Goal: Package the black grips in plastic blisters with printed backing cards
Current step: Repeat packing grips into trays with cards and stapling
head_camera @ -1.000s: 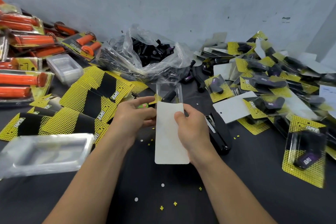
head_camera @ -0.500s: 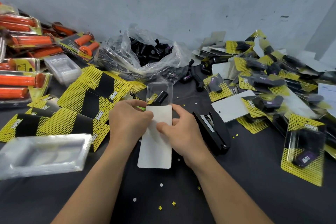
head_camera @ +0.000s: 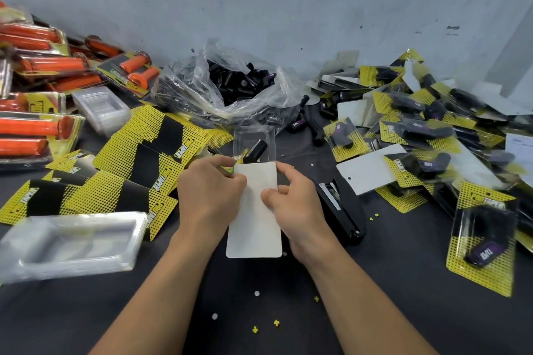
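A backing card (head_camera: 253, 228) lies white side up at the centre, its far end tucked into a clear plastic blister (head_camera: 253, 138). A black grip (head_camera: 255, 150) sits inside the blister, partly hidden by the card. My left hand (head_camera: 210, 193) pinches the card's left edge near the blister. At the right edge my right hand (head_camera: 291, 202) grips the card, thumb on top. A clear bag (head_camera: 219, 95) of loose black grips stands behind.
Printed yellow-black cards (head_camera: 138, 158) fan out on the left, with stacked empty blisters (head_camera: 69, 242) in front. Orange grip packs (head_camera: 34, 112) pile at far left. A black stapler (head_camera: 341, 210) lies right of my hands. Finished packs (head_camera: 418, 130) heap on the right.
The card and blister shifted left, then the card slid farther into the blister. Both hands moved in closer on the card's upper part.
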Tool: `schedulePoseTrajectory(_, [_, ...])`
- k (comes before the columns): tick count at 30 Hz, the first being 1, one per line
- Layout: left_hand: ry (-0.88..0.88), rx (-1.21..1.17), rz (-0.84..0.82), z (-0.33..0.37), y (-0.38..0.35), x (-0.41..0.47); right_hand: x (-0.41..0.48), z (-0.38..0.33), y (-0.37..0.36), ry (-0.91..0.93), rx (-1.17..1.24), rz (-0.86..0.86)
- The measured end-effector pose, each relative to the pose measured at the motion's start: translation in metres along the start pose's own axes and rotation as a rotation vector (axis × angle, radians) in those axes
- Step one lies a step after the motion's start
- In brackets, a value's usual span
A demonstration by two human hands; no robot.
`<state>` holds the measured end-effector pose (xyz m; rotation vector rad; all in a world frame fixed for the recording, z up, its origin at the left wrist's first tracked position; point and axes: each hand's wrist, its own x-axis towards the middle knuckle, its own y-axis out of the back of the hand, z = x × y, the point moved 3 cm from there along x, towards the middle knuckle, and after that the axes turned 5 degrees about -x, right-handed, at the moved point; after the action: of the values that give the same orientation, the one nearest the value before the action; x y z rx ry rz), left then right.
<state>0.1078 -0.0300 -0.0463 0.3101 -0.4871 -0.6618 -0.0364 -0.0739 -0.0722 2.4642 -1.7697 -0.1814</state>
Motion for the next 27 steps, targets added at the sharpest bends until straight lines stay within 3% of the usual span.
schedulePoseTrajectory(10, [-0.148,0.074,-0.069,0.006,-0.001,-0.006,0.001,0.008,0.0,0.004,-0.004,0.013])
schedulePoseTrajectory(19, [0.01,0.024,-0.459,-0.001,-0.013,-0.002,0.002,0.008,0.008,0.04,-0.044,0.152])
schedulePoseTrajectory(22, [0.053,-0.032,-0.478,-0.004,-0.017,-0.002,0.004,0.008,0.01,0.043,-0.022,0.199])
schedulePoseTrajectory(27, [0.192,-0.317,-0.412,-0.005,-0.019,-0.002,0.008,0.008,0.015,0.07,-0.079,0.29])
